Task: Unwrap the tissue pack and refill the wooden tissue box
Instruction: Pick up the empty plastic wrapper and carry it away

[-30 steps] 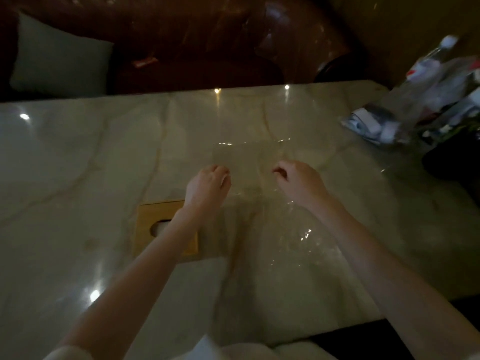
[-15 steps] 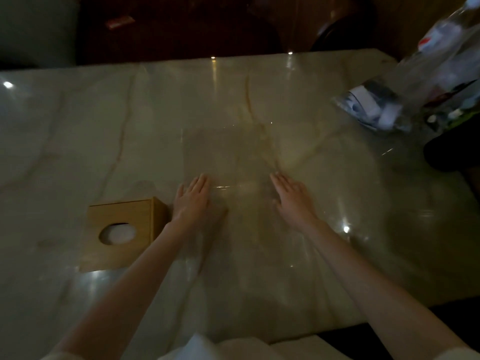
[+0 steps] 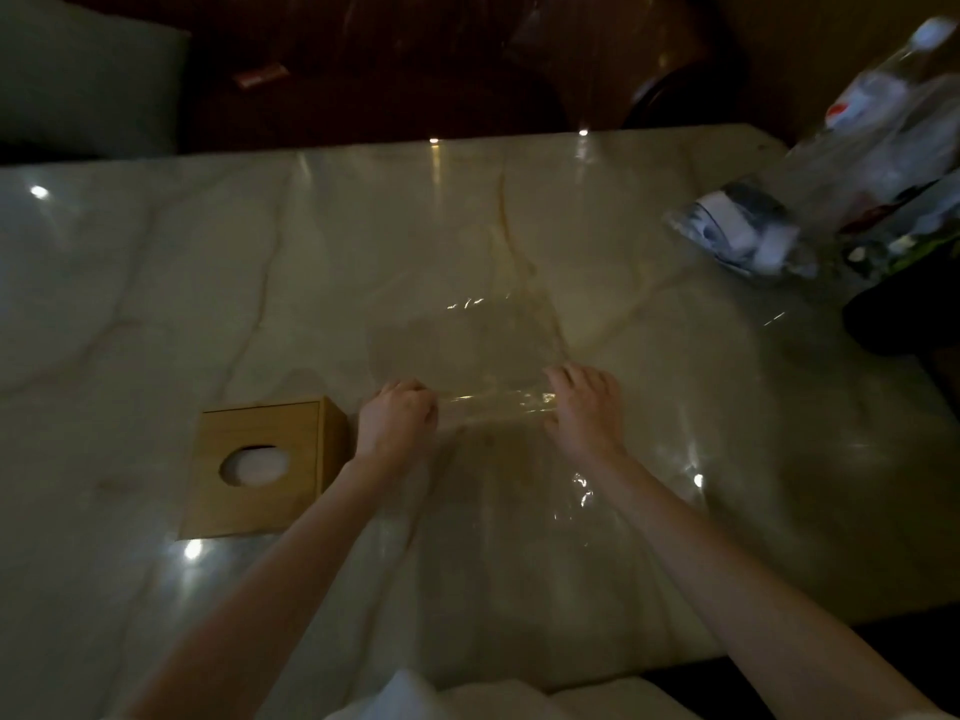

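At centre of the marble worktop (image 3: 156, 304), head view: left hand (image 3: 397, 423) and right hand (image 3: 587, 407) lie side by side, fingers curled, each grip pinching one end of a fold in the clear plastic wrapper (image 3: 493, 356); wrapper spreads flat toward 12 o'clock, its edges faint in dim light; wooden tissue box (image 3: 262, 467) stands at 9 o'clock, just beside the left hand, white tissue showing in its oval opening; bagged bottles and clutter (image 3: 810, 200) lie at 2 o'clock, well apart.

Marble table (image 3: 156, 283); plastic bottles (image 3: 878, 111) far right; cushion (image 3: 78, 70) behind.
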Motion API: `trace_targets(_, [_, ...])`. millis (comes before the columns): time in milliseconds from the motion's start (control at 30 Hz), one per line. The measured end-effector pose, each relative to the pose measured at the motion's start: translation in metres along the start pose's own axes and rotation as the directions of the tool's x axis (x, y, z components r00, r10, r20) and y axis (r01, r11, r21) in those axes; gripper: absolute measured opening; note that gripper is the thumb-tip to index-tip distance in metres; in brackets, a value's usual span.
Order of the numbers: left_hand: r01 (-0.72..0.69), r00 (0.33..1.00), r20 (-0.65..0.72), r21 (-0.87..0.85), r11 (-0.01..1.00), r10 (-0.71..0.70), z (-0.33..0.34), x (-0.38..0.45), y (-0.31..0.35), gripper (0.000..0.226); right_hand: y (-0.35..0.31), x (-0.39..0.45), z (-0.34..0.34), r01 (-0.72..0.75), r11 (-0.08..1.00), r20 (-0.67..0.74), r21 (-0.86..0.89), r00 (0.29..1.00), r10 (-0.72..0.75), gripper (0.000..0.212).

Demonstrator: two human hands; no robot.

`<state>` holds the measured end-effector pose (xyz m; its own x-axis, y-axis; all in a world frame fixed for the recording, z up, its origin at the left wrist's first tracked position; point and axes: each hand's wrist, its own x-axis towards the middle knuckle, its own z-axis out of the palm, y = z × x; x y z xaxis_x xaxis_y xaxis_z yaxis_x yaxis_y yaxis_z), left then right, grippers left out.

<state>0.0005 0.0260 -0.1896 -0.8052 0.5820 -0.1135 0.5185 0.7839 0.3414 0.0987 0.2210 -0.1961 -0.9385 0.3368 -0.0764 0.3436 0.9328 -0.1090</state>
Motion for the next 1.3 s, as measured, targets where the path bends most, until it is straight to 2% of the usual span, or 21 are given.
trace_targets(100, [-0.033, 0.999, 0.027, -0.009, 0.999, 0.033, -0.016, -0.004, 0.014, 0.020, -0.021, -0.003, -0.014, 0.161, 0.969, 0.020, 0.187, 0.986, -0.168, 0.055])
trace_targets(167, [-0.047, 0.993, 0.103, -0.059, 0.997, 0.053, -0.031, -0.004, 0.020, 0.016, -0.033, -0.003, -0.025, 0.202, 0.931, 0.063, 0.304, 0.971, -0.231, 0.045])
trace_targets(233, [-0.085, 0.969, 0.212, -0.197, 0.977, 0.127, -0.049, 0.000, 0.023, 0.013, -0.039, -0.006, -0.039, 0.164, 0.901, 0.079, 0.402, 0.974, -0.213, 0.025])
trace_targets(300, [0.000, 0.907, 0.378, -0.440, 0.898, 0.186, -0.068, 0.006, 0.023, 0.015, -0.039, -0.007, -0.054, 0.116, 0.868, 0.084, 0.483, 0.980, -0.178, 0.011])
trace_targets(333, [0.121, 0.859, 0.471, -0.570, 0.812, 0.203, -0.077, 0.009, 0.022, 0.022, -0.037, -0.006, -0.061, 0.081, 0.833, 0.109, 0.547, 0.980, -0.167, 0.008])
trace_targets(400, [0.372, 0.765, 0.600, -0.708, 0.601, 0.233, -0.093, 0.013, 0.016, 0.044, -0.031, -0.003, -0.077, -0.013, 0.709, 0.198, 0.705, 0.964, -0.179, 0.010])
trace_targets(433, [0.421, 0.760, 0.594, -0.759, 0.496, 0.264, -0.098, 0.015, 0.009, 0.053, -0.027, -0.002, -0.085, -0.056, 0.637, 0.228, 0.769, 0.955, -0.192, 0.014])
trace_targets(533, [0.414, 0.840, 0.460, -0.886, 0.207, 0.287, -0.104, 0.019, -0.016, 0.063, -0.014, 0.000, -0.105, -0.118, 0.440, 0.209, 0.890, 0.964, -0.166, 0.016])
trace_targets(600, [0.440, 0.845, 0.427, -0.897, 0.035, 0.322, -0.102, 0.018, -0.028, 0.065, -0.006, -0.001, -0.113, -0.121, 0.308, 0.164, 0.944, 0.980, -0.116, 0.012])
trace_targets(633, [0.449, 0.840, 0.414, -0.893, -0.020, 0.352, -0.100, 0.017, -0.032, 0.067, -0.004, -0.002, -0.115, -0.124, 0.226, 0.148, 0.966, 0.985, -0.090, 0.009])
trace_targets(767, [0.479, 0.825, 0.419, -0.875, -0.075, 0.380, -0.085, 0.013, -0.030, 0.092, -0.001, -0.003, -0.111, -0.186, -0.080, 0.192, 0.979, 0.979, 0.073, 0.002])
trace_targets(867, [0.506, 0.819, 0.426, -0.852, -0.133, 0.386, -0.074, 0.009, -0.024, 0.101, -0.002, -0.005, -0.099, -0.245, -0.175, 0.277, 0.954, 0.942, 0.191, 0.017])
trace_targets(933, [0.487, 0.839, 0.431, -0.867, -0.105, 0.333, -0.070, 0.005, -0.020, 0.087, -0.003, -0.009, -0.091, -0.290, -0.193, 0.333, 0.937, 0.910, 0.247, 0.009])
trace_targets(1033, [0.387, 0.905, 0.380, -0.922, -0.001, 0.193, -0.065, -0.002, -0.016, 0.043, -0.008, -0.012, -0.081, -0.316, -0.234, 0.374, 0.919, 0.886, 0.274, 0.003])
trace_targets(1100, [0.342, 0.928, 0.342, -0.939, 0.027, 0.151, -0.064, -0.005, -0.017, 0.027, -0.012, -0.014, -0.078, -0.335, -0.255, 0.397, 0.907, 0.883, 0.252, 0.003])
trace_targets(1200, [0.340, 0.938, 0.338, -0.941, -0.007, 0.080, -0.065, -0.009, -0.021, 0.019, -0.017, -0.016, -0.079, -0.398, -0.284, 0.460, 0.872, 0.865, 0.201, 0.017])
trace_targets(1300, [0.340, 0.940, 0.340, -0.940, -0.007, 0.001, -0.070, -0.013, -0.027, 0.019, -0.023, -0.018, -0.079, -0.373, -0.255, 0.430, 0.892, 0.873, 0.229, 0.011])
